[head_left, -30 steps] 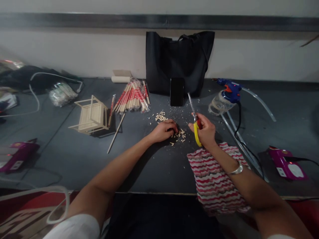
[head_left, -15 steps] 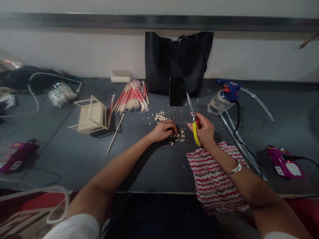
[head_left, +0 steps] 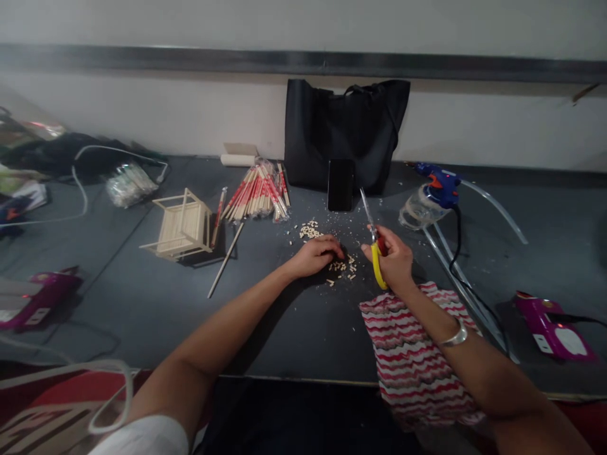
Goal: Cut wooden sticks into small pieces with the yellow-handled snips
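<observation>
My left hand (head_left: pixel 317 254) rests on the table beside a small heap of cut wooden bits (head_left: pixel 341 266). Its fingers are curled down and closed, and whatever lies under their tips is hidden. Another cluster of short wooden pieces (head_left: pixel 310 229) sits just beyond that hand. In my right hand (head_left: pixel 396 258) are scissors (head_left: pixel 378 265) with yellow and red handles, the blades pointing up and away. To the left stands a little frame of pale sticks (head_left: pixel 183 227) with a slatted panel, and a single stick (head_left: pixel 226 260) lies next to it.
Chopsticks in red-printed wrappers (head_left: pixel 258 193) are piled behind my left hand. A phone (head_left: pixel 340 185) leans on a black bag (head_left: pixel 344 126). At right, a blue glue gun (head_left: pixel 439 183) rests on a jar near clear glue sticks (head_left: pixel 465 287). Striped cloth (head_left: pixel 417 354) hangs over the front edge.
The whole view has shifted slightly, so everything appears lower and a little to the right. Both hands keep almost the same place over the table, and the scissors stay in my right hand.
</observation>
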Available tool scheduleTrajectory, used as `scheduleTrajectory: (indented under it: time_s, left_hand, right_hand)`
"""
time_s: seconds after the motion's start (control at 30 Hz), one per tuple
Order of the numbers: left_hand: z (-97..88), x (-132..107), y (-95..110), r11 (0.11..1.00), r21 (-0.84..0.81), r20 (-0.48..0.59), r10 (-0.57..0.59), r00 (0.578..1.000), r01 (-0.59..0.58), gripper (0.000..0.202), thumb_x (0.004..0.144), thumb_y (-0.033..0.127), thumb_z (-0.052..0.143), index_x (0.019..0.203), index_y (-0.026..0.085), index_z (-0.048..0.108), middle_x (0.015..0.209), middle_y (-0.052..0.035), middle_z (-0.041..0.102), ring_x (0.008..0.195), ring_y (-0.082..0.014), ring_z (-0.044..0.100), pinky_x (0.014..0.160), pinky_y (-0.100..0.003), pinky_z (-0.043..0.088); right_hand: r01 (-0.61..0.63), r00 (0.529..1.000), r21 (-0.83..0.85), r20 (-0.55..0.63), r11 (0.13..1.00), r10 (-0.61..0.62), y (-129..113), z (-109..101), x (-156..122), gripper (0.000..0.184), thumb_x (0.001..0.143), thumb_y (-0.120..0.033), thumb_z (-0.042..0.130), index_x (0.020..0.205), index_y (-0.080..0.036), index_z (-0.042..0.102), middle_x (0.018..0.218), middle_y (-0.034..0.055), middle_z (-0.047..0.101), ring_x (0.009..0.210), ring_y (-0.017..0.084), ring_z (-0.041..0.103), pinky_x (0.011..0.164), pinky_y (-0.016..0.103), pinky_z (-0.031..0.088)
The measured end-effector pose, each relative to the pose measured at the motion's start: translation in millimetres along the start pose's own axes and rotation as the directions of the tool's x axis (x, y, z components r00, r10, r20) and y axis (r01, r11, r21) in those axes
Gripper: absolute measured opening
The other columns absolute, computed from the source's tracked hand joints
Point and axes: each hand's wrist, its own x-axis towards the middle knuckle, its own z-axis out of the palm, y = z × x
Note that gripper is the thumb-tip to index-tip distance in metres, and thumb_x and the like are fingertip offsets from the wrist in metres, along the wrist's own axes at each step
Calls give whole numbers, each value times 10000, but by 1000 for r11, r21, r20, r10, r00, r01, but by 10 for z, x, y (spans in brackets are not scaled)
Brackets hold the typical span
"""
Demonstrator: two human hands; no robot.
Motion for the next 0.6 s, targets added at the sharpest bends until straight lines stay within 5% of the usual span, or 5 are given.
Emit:
scheduleTrajectory:
  time_s: [0.2,0.4,0.6]
  left_hand:
    - [-35,15,22,997,-69,-36,-22,999,20,270,826,40,476,877,173,706,929,-47,704,916,-146,654,914,-343,521]
    - [-124,6,58,999,-25,176,50,983,-47,185,750,70,613,875,173,704,973,-55,667,942,-165,641,891,-320,519]
    - [-138,16,43,998,22,229,56,972,-63,37,811,149,649,809,176,674,916,-39,620,886,-152,615,854,-303,513]
  right_hand:
    - [-10,1000,-10,-5,1000,10,-31,-16,8,472,692,-406,716,1114,-193,717,853,24,723,629,139,578,659,311,533]
    - [-6,1000,1,-10,1000,6,-37,-22,13,466,697,-407,719,1113,-198,721,912,38,739,645,142,591,658,310,536]
    - [3,1000,-2,-3,1000,-3,-1,-11,15,480,709,-405,709,1143,-200,710,925,42,743,674,151,612,682,318,544]
